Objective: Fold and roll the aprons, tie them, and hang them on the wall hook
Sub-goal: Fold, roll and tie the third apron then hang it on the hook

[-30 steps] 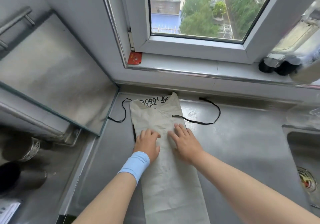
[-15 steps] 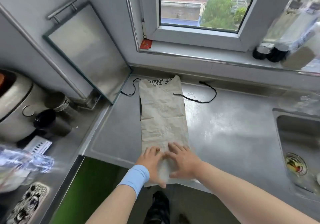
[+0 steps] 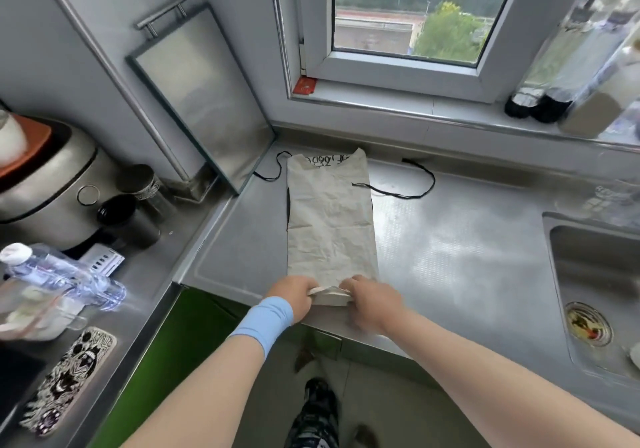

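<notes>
On the steel counter (image 3: 450, 257), a folded beige apron (image 3: 330, 226) lies lengthwise. At the counter's near edge, the left hand (image 3: 292, 297) and right hand (image 3: 372, 300) both grasp its turned-up near end. Black strings (image 3: 415, 195) trail left and right at the far end.

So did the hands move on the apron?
Yes. The left hand and right hand slid along the apron toward the person, from near the black string to the counter front edge, and now grip its near end.
</notes>
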The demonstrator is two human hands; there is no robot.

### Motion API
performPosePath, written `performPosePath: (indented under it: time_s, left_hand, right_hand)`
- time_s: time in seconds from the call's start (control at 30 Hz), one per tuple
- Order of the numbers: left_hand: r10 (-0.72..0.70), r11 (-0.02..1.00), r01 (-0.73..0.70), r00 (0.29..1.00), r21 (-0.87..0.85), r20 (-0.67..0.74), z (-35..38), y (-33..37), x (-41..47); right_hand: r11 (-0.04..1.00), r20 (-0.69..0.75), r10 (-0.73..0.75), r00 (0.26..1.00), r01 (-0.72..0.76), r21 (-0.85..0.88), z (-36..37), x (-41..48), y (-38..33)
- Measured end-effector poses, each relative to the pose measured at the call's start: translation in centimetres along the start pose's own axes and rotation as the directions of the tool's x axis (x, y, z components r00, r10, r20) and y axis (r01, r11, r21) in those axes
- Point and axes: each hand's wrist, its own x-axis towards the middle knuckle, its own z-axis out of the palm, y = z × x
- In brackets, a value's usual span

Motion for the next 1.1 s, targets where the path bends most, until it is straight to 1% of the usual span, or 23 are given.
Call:
performPosePath:
  time_s: [0.03, 0.07, 0.13, 0.17, 0.2, 0.23, 0.3, 0.33, 0.4, 0.47, 0.53, 0.57, 0.63, 0.77, 0.83, 0.9, 0.93, 0.97, 1.0, 1.03, 1.07, 1.1]
  left_hand:
    - [-0.009, 1.000, 0.009, 0.998, -0.008, 0.070, -1.2, 0.0, 0.1]
    - [-0.012, 1.000, 0.014, 0.986, -0.011, 0.167, -2.3, 0.0, 0.2]
    - [-0.048, 0.997, 0.065, 0.932, -0.036, 0.360, -4.5, 0.3, 0.3]
    - [-0.068, 0.992, 0.106, 0.909, -0.072, 0.412, -5.6, 0.3, 0.5]
    - [-0.072, 0.984, 0.133, 0.904, -0.117, 0.422, -6.5, 0.3, 0.9]
    - [-0.065, 0.978, 0.137, 0.915, -0.156, 0.399, -7.5, 0.3, 1.3]
    - [-0.039, 0.967, 0.109, 0.957, -0.230, 0.286, -9.4, 0.2, 2.2]
    - [-0.043, 0.958, 0.099, 0.978, -0.271, 0.206, -10.2, 0.0, 2.7]
    - [-0.095, 0.941, 0.101, 0.995, -0.323, 0.033, -11.5, -0.4, 3.9]
    - [-0.159, 0.945, 0.119, 0.981, -0.306, -0.110, -12.0, -1.1, 5.5]
    - [-0.208, 0.942, 0.148, 0.961, -0.300, -0.181, -12.3, -1.9, 7.4]
    - [-0.219, 0.942, 0.153, 0.954, -0.299, -0.202, -12.2, -2.4, 8.4]
    - [-0.220, 0.951, 0.152, 0.945, -0.270, -0.241, -12.0, -3.3, 10.4]
    - [-0.188, 0.975, 0.126, 0.904, -0.181, -0.385, -10.8, -4.5, 13.8]
    - [-0.150, 0.989, 0.123, 0.869, -0.086, -0.472, -10.1, -4.7, 14.9]
    - [-0.073, 0.997, 0.062, 0.836, -0.039, -0.544, -9.5, -4.3, 15.8]
    - [-0.010, 1.000, 0.001, 0.845, -0.017, -0.534, -9.2, -4.0, 16.1]
    - [0.056, 0.998, -0.059, 0.872, 0.007, -0.486, -8.8, -3.9, 16.8]
    - [0.101, 0.995, -0.099, 0.908, 0.025, -0.407, -8.4, -3.7, 17.2]
    - [0.113, 0.994, -0.106, 0.947, 0.041, -0.300, -7.8, -3.7, 17.7]
    - [0.094, 0.994, -0.083, 0.978, 0.067, -0.185, -7.2, -3.9, 18.0]
    - [0.059, 0.993, -0.049, 0.995, 0.109, -0.086, -6.6, -4.2, 18.4]
  right_hand:
    - [0.999, 0.060, 0.017, 0.998, -0.014, -0.049, -1.5, 0.2, 0.0]
    - [0.995, 0.157, 0.023, 0.987, -0.008, -0.098, -3.0, 0.4, 0.0]
    - [0.992, 0.358, 0.044, 0.933, 0.001, -0.124, -6.0, 0.7, -0.2]
    - [0.995, 0.410, 0.049, 0.911, -0.007, -0.102, -7.4, 0.9, -0.2]
    - [0.997, 0.430, 0.047, 0.901, -0.016, -0.075, -8.9, 1.1, -0.3]
    - [0.998, 0.432, 0.040, 0.901, -0.018, -0.056, -10.3, 1.4, -0.3]
    - [1.000, 0.379, 0.011, 0.925, 0.000, -0.028, -12.8, 2.2, -0.2]
    - [0.999, 0.313, -0.013, 0.950, 0.023, -0.025, -13.7, 2.7, -0.1]
    - [0.996, 0.113, -0.048, 0.992, 0.055, -0.064, -15.0, 4.3, 0.0]
    - [0.997, -0.082, -0.041, 0.996, 0.035, -0.074, -15.2, 6.3, 0.0]
    - [1.000, -0.219, -0.018, 0.976, 0.016, -0.012, -14.5, 9.0, 0.3]
    - [1.000, -0.265, -0.007, 0.964, 0.012, 0.018, -14.0, 10.3, 0.5]
    - [0.998, -0.316, 0.037, 0.948, -0.017, 0.067, -13.0, 12.7, 1.1]
    - [0.990, -0.374, 0.114, 0.920, -0.075, 0.118, -11.4, 16.4, 2.1]
    - [0.984, -0.377, 0.147, 0.914, -0.095, 0.154, -10.5, 18.2, 2.6]
    - [0.974, -0.360, 0.188, 0.914, -0.125, 0.191, -9.9, 20.0, 3.2]
    - [0.969, -0.343, 0.206, 0.916, -0.141, 0.205, -9.6, 20.8, 3.5]
    - [0.965, -0.325, 0.215, 0.921, -0.149, 0.218, -9.3, 21.7, 3.8]
    - [0.963, -0.309, 0.216, 0.926, -0.151, 0.222, -9.2, 22.4, 4.0]
    - [0.966, -0.299, 0.212, 0.930, -0.154, 0.208, -9.0, 23.0, 4.1]
    - [0.973, -0.315, 0.203, 0.927, -0.154, 0.174, -8.8, 23.5, 4.1]
    - [0.981, -0.353, 0.187, 0.917, -0.153, 0.123, -8.6, 23.8, 4.0]
